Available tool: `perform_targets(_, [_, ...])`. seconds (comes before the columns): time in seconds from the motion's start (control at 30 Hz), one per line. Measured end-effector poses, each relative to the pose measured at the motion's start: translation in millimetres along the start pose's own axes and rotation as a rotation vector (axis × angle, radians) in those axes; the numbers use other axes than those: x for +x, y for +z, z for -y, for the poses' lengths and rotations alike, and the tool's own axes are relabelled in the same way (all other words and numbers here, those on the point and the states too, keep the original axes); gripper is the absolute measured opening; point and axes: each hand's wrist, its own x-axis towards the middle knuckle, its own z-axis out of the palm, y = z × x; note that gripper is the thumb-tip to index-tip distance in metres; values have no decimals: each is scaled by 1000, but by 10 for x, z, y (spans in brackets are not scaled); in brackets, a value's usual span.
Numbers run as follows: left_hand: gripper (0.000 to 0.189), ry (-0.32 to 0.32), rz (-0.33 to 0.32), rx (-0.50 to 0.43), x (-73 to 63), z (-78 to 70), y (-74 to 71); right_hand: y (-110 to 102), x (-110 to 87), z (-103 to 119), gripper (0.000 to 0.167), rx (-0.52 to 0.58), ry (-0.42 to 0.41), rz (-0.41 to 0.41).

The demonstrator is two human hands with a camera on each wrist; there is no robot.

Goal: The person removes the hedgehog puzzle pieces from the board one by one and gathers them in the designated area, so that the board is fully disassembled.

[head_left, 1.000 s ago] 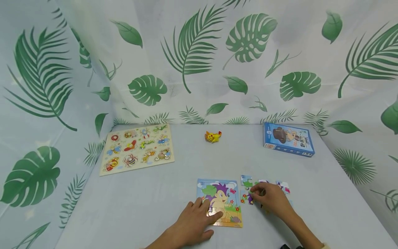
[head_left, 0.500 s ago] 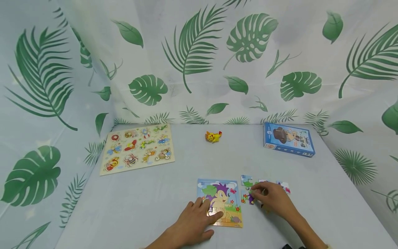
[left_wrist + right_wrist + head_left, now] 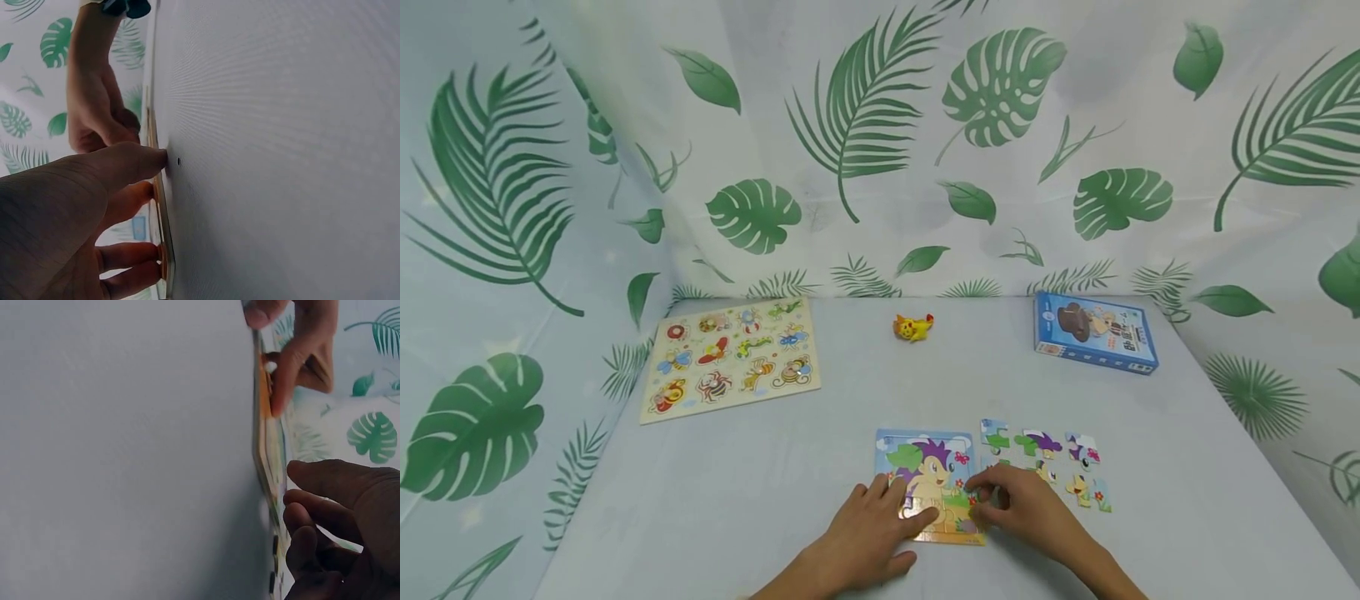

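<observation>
A square hedgehog jigsaw board (image 3: 892,446) lies flat near the front of the table. My left hand (image 3: 861,533) rests its fingers on the board's lower left, while its thumb is beside the near edge. Over the board's right edge is my right hand (image 3: 1026,510), its fingers bent and its thumb apart from them. In the right wrist view, nothing shows between the right hand's thumb and fingers (image 3: 300,499). Loose jigsaw pieces (image 3: 995,435) are spread to the right of the board, and one piece (image 3: 995,463) is partly covered by the right hand.
A wooden insect puzzle board (image 3: 730,354) lies at the back left. Toward the back middle is a small yellow toy figure (image 3: 913,327). A blue box (image 3: 1096,333) lies at the back right. Leaf-print cloth (image 3: 857,125) hangs around the table.
My right hand has moved left and slightly down from the loose pieces to the board's right edge, uncovering several pieces. My left hand has stayed in place.
</observation>
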Motion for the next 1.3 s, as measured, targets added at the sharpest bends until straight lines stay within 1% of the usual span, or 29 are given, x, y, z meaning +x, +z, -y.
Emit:
perform_targets(0.13, [57, -2, 12, -14, 1, 1, 10, 92, -34, 19, 23, -36, -1, -4])
perform_targets(0.23, [57, -3, 12, -20, 0, 9, 14, 131, -53, 43, 24, -89, 31, -14])
perform_targets(0.33, [56, 4, -6, -11, -4, 21, 2, 149, -60, 72, 25, -142, 65, -18])
perform_targets(0.4, [55, 6, -13, -7, -6, 25, -2, 148, -63, 89, 25, -150, 81, -11])
perform_targets(0.47, [55, 6, -10, -9, -7, 26, -10, 144, -67, 98, 25, -137, 92, -3])
perform_targets(0.63, [54, -3, 26, -22, 17, 22, -25, 141, -72, 91, 23, -89, 99, 2])
perform_targets(0.8, [51, 5, 32, -7, 35, 21, -48, 156, -84, 72, 21, -36, 100, 0])
perform_targets(1.0, [51, -6, 50, -20, 44, 15, -50, 175, -95, 81, 19, 11, 107, -33])
perform_targets(1.2, [50, -14, 65, -27, 53, 17, -52, 198, -103, 87, 19, 6, 121, -63])
perform_targets(1.3, [50, -8, 59, -16, 48, 22, -62, 207, -103, 89, 20, 13, 138, -79])
